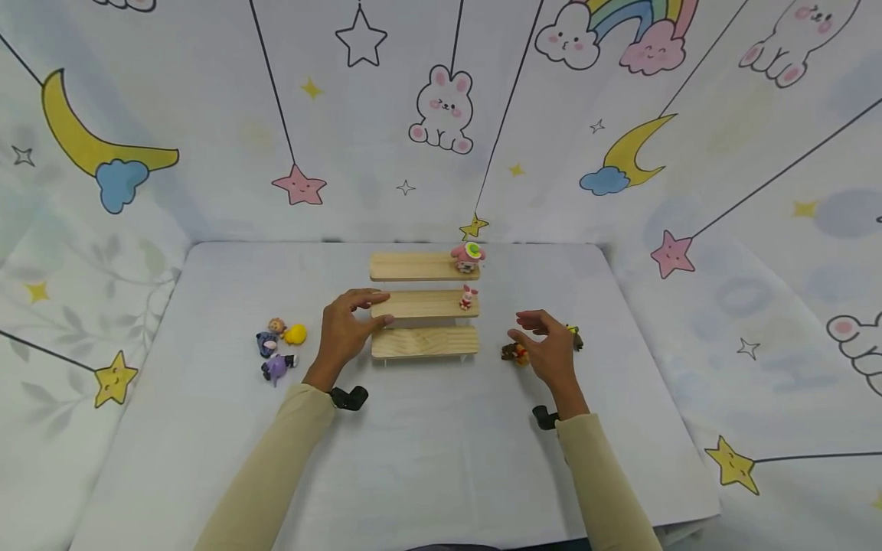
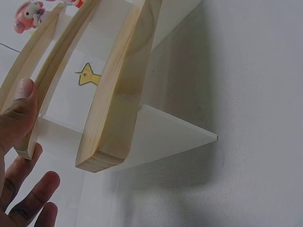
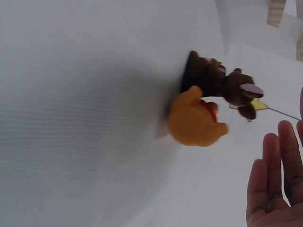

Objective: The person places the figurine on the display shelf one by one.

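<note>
A three-step wooden shelf [image 1: 425, 343] stands mid-table. The left hand [image 1: 347, 329] grips the left end of its middle board [image 1: 427, 304]; in the left wrist view the thumb lies on the board [image 2: 52, 71] with a finger under it. Holding nothing, the right hand [image 1: 551, 353] hovers by a brown figure [image 1: 508, 352] and an orange one [image 1: 521, 356]. The right wrist view shows the brown figure [image 3: 220, 82] beside the orange one [image 3: 194, 120], the fingers [image 3: 272, 165] extended and apart from both. A pink figure [image 1: 467, 258] sits on the top board, a smaller one [image 1: 468, 298] on the middle board.
Left of the shelf lie several small figures, among them a purple one [image 1: 277, 368], a blue-grey one [image 1: 266, 343] and a yellow one [image 1: 295, 334]. A green and brown figure [image 1: 576, 337] is partly behind the right hand. Printed cloth [image 1: 386, 153] hangs behind the white table [image 1: 427, 459].
</note>
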Demonstrator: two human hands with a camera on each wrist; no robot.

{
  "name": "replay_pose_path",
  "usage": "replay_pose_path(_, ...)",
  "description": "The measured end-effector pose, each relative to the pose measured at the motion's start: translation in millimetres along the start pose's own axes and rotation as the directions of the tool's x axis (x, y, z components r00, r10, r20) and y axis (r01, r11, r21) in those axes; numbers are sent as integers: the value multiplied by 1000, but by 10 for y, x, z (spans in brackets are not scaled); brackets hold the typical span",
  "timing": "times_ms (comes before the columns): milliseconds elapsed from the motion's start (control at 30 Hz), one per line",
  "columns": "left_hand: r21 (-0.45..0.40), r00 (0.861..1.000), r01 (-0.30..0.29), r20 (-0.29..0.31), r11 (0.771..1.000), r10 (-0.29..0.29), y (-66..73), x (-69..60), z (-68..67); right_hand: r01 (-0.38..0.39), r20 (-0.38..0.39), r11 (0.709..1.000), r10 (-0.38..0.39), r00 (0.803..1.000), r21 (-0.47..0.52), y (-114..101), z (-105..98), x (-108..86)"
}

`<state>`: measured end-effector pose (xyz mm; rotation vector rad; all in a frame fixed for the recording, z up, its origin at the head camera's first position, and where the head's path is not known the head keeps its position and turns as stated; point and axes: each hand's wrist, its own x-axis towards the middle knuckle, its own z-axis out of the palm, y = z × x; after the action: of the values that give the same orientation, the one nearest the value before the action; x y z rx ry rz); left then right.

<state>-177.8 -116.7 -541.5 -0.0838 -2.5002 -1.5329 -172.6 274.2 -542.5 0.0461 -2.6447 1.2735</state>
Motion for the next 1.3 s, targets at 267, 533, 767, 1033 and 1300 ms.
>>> replay_pose_path(267, -19, 1000, -9, 0, 1000, 9, 1, 3, -6, -28, 65, 999, 30, 997, -34, 129, 24, -149)
replay_pose_path(533, 0, 1000, -5, 0, 1000, 5, -13, 9, -5, -57, 82, 998, 60, 995, -34, 188, 5, -198)
replay_pose_path(767, 5, 1000, -11, 0, 1000, 11, 1, 9, -2, -65, 96, 995, 72, 993, -73, 252, 46, -257)
replay_pose_path(1033, 5, 1000, -5, -1, 1000, 5, -5, 7, -2, -48, 103, 996, 56, 993, -74, 244, 74, -249)
replay_pose_path(1300, 0, 1000, -15, -1, 1000, 15, -15, 14, 3, -88, 134, 989, 104, 985, -122, 208, 80, -242)
